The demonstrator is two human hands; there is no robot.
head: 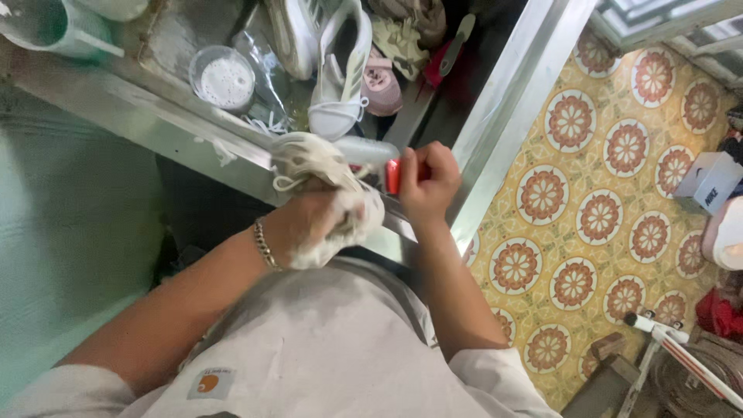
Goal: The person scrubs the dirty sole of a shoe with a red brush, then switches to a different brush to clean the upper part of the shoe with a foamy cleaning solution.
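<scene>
- Yellow floor tiles point(596, 217) with round red and white flower patterns fill the right half of the frame, and a pale green wall point(70, 232) fills the left side.
- Between them, a metal basin point(166, 116) with a shiny rim runs from the upper left toward the centre; its right edge point(511, 101) goes up to the top of the frame.
- At the centre, the left hand point(309, 224) is covered with white foam and is closed around a wet, soapy white shoe point(313, 159). A loose lace hangs from the shoe on its left side. A metal chain bracelet point(265, 244) sits on the left wrist.
- Just to the right, the right hand point(427, 182) is closed around a brush with a red handle point(394, 176). The pale head of the brush lies against the shoe, so both hands meet over the basin rim.
- Inside the basin, in the upper centre, a white sneaker point(340, 73) lies with its opening up, and a small pink shoe point(381, 85) touches it on the right.
- In the upper left, a round clear container with white powder point(223, 77) stands in the basin, and a pale green cup point(50, 27) is in the corner.
- At the right edge, a white box point(708, 182) lies on the tiles.
- In the lower part, the person's light grey shirt point(333, 348) is visible.
</scene>
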